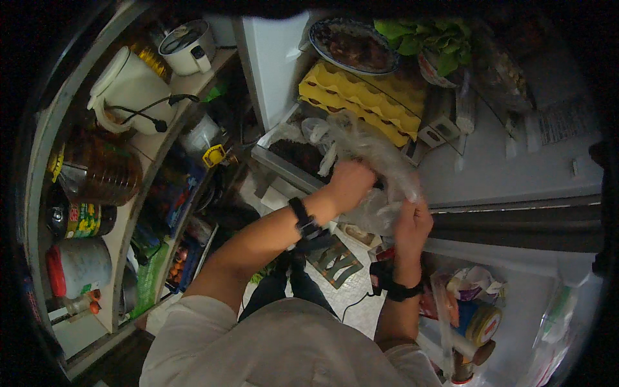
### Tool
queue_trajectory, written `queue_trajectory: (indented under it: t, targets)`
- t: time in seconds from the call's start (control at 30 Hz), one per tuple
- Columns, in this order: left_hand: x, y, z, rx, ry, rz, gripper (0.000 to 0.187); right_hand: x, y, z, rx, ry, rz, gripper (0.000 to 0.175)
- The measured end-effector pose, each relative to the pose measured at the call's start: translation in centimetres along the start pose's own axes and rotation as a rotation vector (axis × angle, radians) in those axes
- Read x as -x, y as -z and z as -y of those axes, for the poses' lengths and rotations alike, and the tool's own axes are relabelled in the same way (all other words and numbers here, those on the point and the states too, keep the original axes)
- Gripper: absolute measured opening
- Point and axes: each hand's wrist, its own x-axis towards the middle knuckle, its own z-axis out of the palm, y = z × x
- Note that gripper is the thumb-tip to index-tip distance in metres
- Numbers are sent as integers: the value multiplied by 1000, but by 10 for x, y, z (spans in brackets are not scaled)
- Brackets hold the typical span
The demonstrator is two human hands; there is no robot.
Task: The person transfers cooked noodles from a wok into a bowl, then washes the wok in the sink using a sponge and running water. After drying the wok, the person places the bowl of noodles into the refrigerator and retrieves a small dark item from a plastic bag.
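Observation:
Before me is an open refrigerator, and both my hands are at a crumpled clear plastic bag. My right hand pinches the bag's end between thumb and fingers. Bent over the bag's near side, my left hand has its fingertips partly hidden, so its hold cannot be made out. More clear plastic hangs between the hands. Just beyond lies dark food in a plastic bag, in an open drawer or bin. Yellow egg trays are stacked behind it.
An oval plate of dark meat and leafy greens stand farther back. At right, the refrigerator door holds jars and packets. Shelves at left carry a white kettle, a white pot and a large oil bottle.

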Motion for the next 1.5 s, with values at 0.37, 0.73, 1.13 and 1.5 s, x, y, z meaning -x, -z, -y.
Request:
queue_trajectory:
  t: [0.37,0.73,1.13,1.5]
  targets:
    - [24,-20,22,167,153,-230,20,9,2,-25,63,-87,-66,35]
    - [113,-15,42,1460,678,-481,9,30,-12,-67,-11,-131,-125,30]
    - [96,6,14,211,388,-367,29,45,-24,-58,-114,-278,-70,34]
    - [65,28,21,368,120,-161,15,40,-19,-55,-12,-194,-103,40]
